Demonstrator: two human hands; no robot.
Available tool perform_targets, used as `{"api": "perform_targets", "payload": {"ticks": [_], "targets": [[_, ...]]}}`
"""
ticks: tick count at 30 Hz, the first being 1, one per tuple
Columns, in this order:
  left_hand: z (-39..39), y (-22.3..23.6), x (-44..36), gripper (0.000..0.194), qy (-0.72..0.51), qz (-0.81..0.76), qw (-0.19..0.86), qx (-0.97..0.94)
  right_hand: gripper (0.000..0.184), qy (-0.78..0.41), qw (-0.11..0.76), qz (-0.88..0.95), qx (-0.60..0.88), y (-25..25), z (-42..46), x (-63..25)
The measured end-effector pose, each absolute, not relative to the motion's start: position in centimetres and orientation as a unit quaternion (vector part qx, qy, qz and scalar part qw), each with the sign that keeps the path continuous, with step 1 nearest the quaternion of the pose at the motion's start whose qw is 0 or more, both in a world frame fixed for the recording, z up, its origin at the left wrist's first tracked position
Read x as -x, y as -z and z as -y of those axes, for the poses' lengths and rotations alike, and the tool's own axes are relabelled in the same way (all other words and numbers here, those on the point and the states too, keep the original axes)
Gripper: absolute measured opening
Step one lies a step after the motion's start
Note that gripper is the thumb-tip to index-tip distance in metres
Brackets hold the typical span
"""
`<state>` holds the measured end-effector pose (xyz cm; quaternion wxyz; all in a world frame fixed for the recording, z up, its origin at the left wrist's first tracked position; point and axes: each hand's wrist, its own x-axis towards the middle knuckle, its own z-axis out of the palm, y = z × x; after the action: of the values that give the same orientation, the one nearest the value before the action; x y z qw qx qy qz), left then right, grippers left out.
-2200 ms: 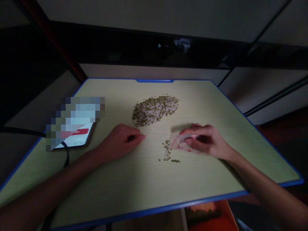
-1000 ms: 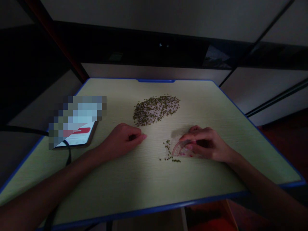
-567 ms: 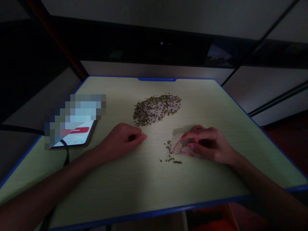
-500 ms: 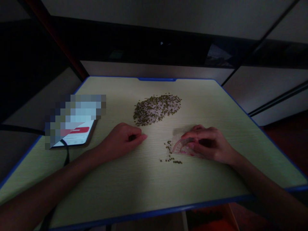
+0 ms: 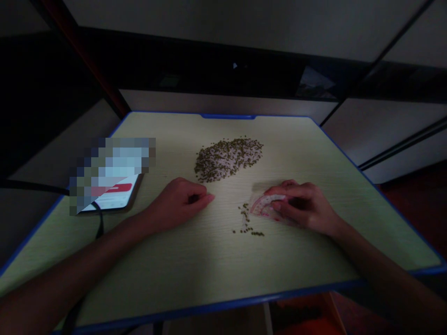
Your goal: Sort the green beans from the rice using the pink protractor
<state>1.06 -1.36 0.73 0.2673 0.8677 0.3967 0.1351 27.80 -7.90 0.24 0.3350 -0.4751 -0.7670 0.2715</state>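
Note:
My right hand point(image 5: 307, 204) pinches a small see-through plastic bag with pink print point(image 5: 267, 204) between thumb and fingers, low over the table. Part of the bag is hidden by the fingers, and its contents cannot be made out. Just left of the bag, several small greenish beans point(image 5: 246, 218) lie scattered in a loose line. My left hand point(image 5: 181, 200) rests on the table with curled fingers, thumb against the forefinger; nothing shows in it. Beyond both hands spreads a pile of small green beans mixed with pale bits point(image 5: 228, 158).
A lit phone or tablet point(image 5: 115, 195), partly blurred out, lies at the left, with a dark cable point(image 5: 99, 218) by my left forearm. The pale wood-grain table point(image 5: 209, 270) has a blue rim. Behind stand cabinet fronts point(image 5: 223, 28); an orange container point(image 5: 324, 311) shows below the front edge.
The pink-printed bag has shifted in my right fingers and shows more of its pale, curved print. My left hand and the bean pile stay as they were.

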Motion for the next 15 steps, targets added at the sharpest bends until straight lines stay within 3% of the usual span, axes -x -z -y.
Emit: {"api": "perform_targets", "payload": {"ticks": [15], "targets": [[1.38, -0.72, -0.99, 0.038, -0.138, -0.394, 0.274, -0.866, 0.022, -0.269, 0.329, 0.809, 0.406, 0.37, 7.8, -28.09]]}}
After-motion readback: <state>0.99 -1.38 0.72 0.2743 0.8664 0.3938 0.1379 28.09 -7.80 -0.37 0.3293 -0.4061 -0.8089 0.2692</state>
